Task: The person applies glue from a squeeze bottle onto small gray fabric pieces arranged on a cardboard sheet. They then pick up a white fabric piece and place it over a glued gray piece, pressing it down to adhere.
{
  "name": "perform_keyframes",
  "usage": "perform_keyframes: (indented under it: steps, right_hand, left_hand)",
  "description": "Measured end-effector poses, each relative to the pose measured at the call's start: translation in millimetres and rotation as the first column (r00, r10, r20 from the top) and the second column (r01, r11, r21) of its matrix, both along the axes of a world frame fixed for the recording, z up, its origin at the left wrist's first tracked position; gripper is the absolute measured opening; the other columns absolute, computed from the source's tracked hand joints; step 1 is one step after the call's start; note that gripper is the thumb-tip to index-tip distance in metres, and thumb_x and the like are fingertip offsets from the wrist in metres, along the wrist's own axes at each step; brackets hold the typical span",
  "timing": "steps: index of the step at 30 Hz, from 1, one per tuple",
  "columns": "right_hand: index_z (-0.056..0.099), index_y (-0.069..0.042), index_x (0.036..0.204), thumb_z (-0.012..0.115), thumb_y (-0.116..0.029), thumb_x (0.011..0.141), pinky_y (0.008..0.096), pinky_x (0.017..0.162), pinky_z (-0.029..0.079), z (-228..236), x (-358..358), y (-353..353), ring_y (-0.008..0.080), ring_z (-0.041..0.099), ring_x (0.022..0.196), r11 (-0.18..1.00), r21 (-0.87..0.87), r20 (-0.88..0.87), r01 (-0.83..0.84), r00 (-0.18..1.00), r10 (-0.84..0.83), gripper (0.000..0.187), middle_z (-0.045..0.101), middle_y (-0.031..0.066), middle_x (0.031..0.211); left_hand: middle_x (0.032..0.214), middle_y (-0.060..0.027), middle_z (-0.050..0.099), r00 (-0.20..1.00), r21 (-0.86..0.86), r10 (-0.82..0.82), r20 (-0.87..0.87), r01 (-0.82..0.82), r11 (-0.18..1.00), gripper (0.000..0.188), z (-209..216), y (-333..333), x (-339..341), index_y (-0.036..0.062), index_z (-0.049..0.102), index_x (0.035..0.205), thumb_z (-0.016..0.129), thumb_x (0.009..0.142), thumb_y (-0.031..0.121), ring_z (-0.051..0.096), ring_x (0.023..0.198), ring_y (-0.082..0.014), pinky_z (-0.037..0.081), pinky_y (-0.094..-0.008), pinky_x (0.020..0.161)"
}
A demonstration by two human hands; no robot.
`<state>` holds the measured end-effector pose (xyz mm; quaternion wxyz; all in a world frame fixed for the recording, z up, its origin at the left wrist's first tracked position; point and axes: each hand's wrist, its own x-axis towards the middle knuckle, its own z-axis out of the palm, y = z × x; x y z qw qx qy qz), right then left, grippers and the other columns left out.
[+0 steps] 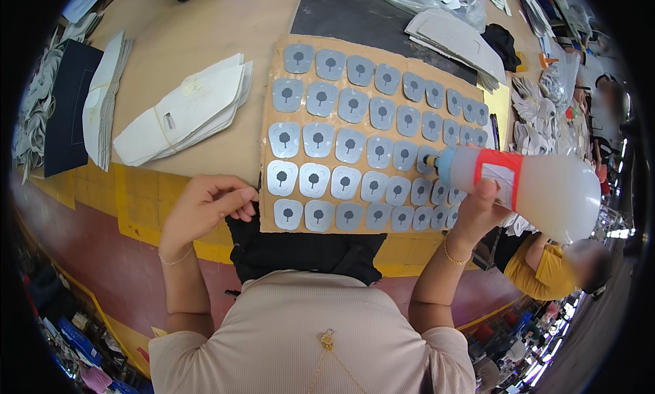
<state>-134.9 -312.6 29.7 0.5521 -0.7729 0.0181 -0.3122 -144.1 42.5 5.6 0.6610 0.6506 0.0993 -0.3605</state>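
I have the person's left hand low at the left edge of a flat brown cardboard sheet, back of the hand up, fingers curled inward, thumb and forefinger drawn close together; I cannot tell whether they pinch the edge. The right forearm rises from a bent elbow, and the right hand is closed around a translucent plastic squeeze bottle, thumb lying over its red band.

The bottle is smooth and rounded, with cloudy whitish contents, a pale blue collar and a narrow nozzle. I see it held tipped over the right part of the sheet, long axis nearly level, nozzle to the left and slightly raised in view, base to the right. The nozzle's tip is at a patch in the third row; I cannot tell if it touches.

Five rows of grey, rounded patches with dark tree shapes cover the sheet, some shining. The sheet runs lengthwise left to right, overhanging the brown table above a black-clad lap.
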Motion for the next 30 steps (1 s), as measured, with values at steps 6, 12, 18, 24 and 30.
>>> perform_keyframes:
  steps: [6, 12, 18, 24, 30]
  right_hand:
    - [0.044, 0.002, 0.118, 0.079, -0.029, 0.07, 0.036, 0.079, 0.052, -9.3, 2.2, -4.2, 0.021, 0.06, 0.09, 0.975, -0.22, -0.096, -0.003, 0.995, -0.019, 0.068, 0.058, 0.0111, 0.102]
    - [0.03, 0.0, 0.124, 0.064, -0.044, 0.08, 0.0392, 0.062, 0.056, 48.5, 5.6, 2.8, 0.0276, 0.063, 0.072, 0.446, 0.739, 0.167, -0.506, 0.778, 0.606, 0.071, 0.058, 0.0188, 0.087]
    - [0.033, 0.0, 0.119, 0.062, -0.04, 0.083, 0.0291, 0.047, 0.054, 74.6, 7.5, -28.8, 0.0233, 0.063, 0.065, -0.122, 0.771, 0.622, -0.625, 0.699, 0.352, 0.061, 0.055, 0.0122, 0.08]
    - [0.038, -0.002, 0.125, 0.068, -0.039, 0.078, 0.047, 0.082, 0.052, 11.5, -4.1, -11.9, 0.0324, 0.062, 0.09, 0.991, 0.124, -0.041, 0.042, 0.998, -0.038, 0.067, 0.057, 0.0169, 0.105]
    - [0.052, -0.001, 0.109, 0.08, -0.024, 0.068, 0.0303, 0.076, 0.051, -1.6, 2.5, 0.5, 0.0163, 0.06, 0.084, 0.998, -0.055, -0.119, -0.003, 0.993, -0.004, 0.055, 0.06, 0.0084, 0.097]
  left_hand:
    - [0.069, -0.0084, 0.063, 1.0, -0.021, 0.023, 0.01, -0.023, 1.0, 0.019, -0.1, 3.5, 5.7, -0.0058, 0.062, 0.088, 0.054, 0.09, 0.011, 0.061, 0.061, -0.0122, 0.05, -0.0233, 0.059]
    - [0.068, -0.0079, 0.062, 0.999, -0.019, 0.045, -0.027, -0.046, 0.999, 0.021, 1.1, 4.9, 7.5, -0.0059, 0.063, 0.089, 0.054, 0.09, 0.014, 0.061, 0.059, -0.012, 0.049, -0.0212, 0.055]
    - [0.068, -0.0081, 0.062, 0.999, -0.041, 0.031, -0.022, -0.032, 0.999, 0.021, -0.3, 3.4, 12.1, -0.0055, 0.062, 0.088, 0.054, 0.09, 0.013, 0.062, 0.056, -0.0133, 0.048, -0.0205, 0.051]
    - [0.067, -0.0079, 0.062, 0.999, -0.028, 0.037, -0.028, -0.038, 0.999, 0.02, 3.5, 1.3, 13.8, -0.0054, 0.062, 0.088, 0.054, 0.09, 0.013, 0.062, 0.055, -0.0131, 0.047, -0.0203, 0.051]
    - [0.068, -0.0082, 0.061, 0.998, -0.02, 0.054, -0.024, -0.054, 0.998, 0.019, 2.5, 0.6, 12.2, -0.0057, 0.062, 0.088, 0.054, 0.09, 0.012, 0.061, 0.055, -0.0133, 0.047, -0.02, 0.051]
